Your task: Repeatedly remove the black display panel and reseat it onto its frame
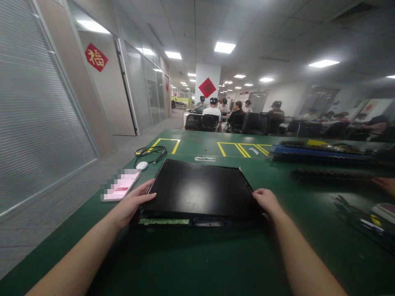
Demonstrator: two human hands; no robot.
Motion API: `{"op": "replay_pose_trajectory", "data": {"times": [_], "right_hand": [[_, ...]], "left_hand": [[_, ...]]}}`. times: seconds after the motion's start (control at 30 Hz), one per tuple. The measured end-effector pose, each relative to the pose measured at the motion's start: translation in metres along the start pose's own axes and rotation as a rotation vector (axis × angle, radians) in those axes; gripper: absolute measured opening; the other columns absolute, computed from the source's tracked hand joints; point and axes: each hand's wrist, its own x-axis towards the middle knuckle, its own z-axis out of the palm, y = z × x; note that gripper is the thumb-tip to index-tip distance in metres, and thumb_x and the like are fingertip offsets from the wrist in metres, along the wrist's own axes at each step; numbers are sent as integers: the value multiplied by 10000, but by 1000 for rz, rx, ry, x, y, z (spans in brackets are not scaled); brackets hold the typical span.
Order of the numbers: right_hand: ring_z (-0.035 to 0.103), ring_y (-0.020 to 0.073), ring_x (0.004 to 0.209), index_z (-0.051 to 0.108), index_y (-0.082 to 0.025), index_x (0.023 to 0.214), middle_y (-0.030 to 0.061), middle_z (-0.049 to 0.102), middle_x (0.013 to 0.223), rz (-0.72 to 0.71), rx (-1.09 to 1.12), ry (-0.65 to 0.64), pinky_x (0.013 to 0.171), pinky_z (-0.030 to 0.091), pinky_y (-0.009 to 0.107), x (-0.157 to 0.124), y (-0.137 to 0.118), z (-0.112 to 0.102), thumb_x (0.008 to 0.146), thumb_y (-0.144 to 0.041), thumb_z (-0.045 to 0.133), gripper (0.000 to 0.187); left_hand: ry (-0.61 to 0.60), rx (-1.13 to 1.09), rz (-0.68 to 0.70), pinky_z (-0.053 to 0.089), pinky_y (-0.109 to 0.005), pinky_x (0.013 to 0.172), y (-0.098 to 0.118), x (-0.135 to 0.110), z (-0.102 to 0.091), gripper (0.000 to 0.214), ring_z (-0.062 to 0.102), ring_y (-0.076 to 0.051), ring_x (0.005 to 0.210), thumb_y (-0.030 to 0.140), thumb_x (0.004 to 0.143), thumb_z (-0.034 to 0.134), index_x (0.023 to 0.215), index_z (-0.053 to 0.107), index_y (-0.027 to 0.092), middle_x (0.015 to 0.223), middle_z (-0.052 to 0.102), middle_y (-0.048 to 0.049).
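A flat black panel lies on the green table in front of me, with a green circuit strip showing along its near edge. My left hand grips the panel's near left corner, thumb lying along its left edge. My right hand holds the near right corner, fingers curled round the edge.
A phone, a white mouse and a coiled black cable lie at the left. Long black and blue parts lie at the right, with another person's hand at the far right. Seated people and chairs are behind.
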Motion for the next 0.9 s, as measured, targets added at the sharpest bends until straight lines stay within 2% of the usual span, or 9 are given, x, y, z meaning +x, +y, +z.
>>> {"op": "replay_pose_trajectory", "data": {"times": [0.13, 0.27, 0.5, 0.7, 0.9], "right_hand": [[654, 183, 710, 727, -184, 720, 69, 728, 759, -23, -25, 20, 610, 427, 252, -1, -2, -1, 771, -197, 571, 165], [660, 183, 716, 733, -181, 749, 75, 732, 776, -2, -36, 7, 605, 430, 246, -3, -5, -1, 769, -192, 572, 163], [659, 180, 682, 732, -180, 816, 74, 731, 797, 24, -13, -18, 573, 432, 247, -3, -4, 0, 776, -215, 573, 168], [659, 190, 694, 729, -191, 764, 66, 724, 760, -7, -24, 12, 602, 433, 261, -2, -2, 1, 759, -216, 578, 153], [656, 203, 733, 728, -192, 769, 69, 728, 783, -28, -48, 26, 630, 428, 276, -1, -1, 1, 762, -204, 588, 141]], "left_hand": [[30, 8, -17, 575, -369, 975, 3, -3, 3, 858, 656, -339, 1204, 175, 564, 926, 1361, 615, 240, 1400, 648, -115], [53, 40, -33, 544, -356, 1013, 6, -5, 7, 891, 635, -325, 1237, 187, 567, 916, 1395, 592, 243, 1381, 663, -113], [53, 102, -14, 515, -360, 1045, 5, -5, 7, 793, 565, -327, 1317, 222, 602, 890, 1351, 632, 260, 1410, 644, -95], [10, 103, 62, 490, -351, 1063, 6, -6, 8, 729, 577, -330, 1308, 286, 618, 899, 1310, 673, 245, 1399, 651, -112], [-89, 27, 111, 554, -338, 983, 4, -7, 9, 828, 649, -321, 1222, 250, 650, 888, 1418, 581, 225, 1311, 709, -124]]}}
